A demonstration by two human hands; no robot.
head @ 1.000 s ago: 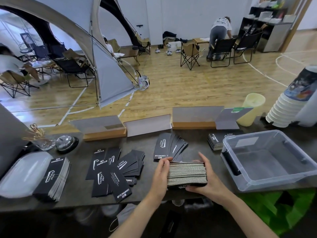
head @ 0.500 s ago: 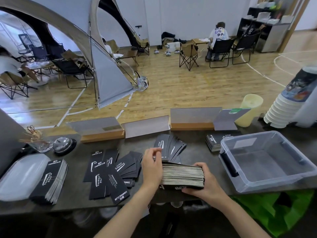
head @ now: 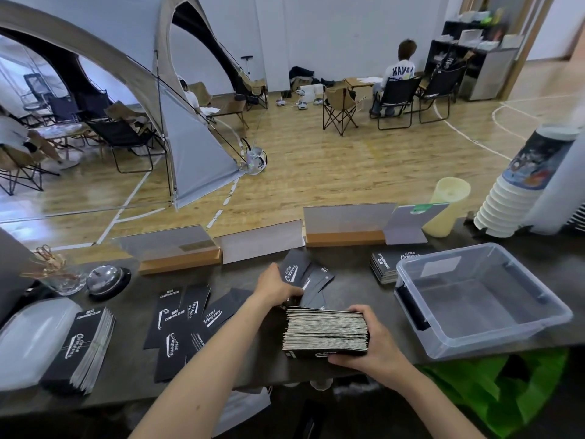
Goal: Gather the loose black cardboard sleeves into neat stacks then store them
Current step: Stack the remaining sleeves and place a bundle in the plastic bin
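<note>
Judged about halfway: the right hand [head: 370,346] grips a thick stack [head: 326,332] at six o'clock on the table [head: 351,280], the left hand [head: 278,288], grip unclear, touches fanned sleeves [head: 308,275] at twelve; loose sleeves [head: 183,321] wait at nine, bin [head: 493,346] empty.

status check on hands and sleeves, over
Right hand grips thick stack. Left hand on fanned sleeves, grip unclear. Clear bin beside stack, nothing between.
</note>
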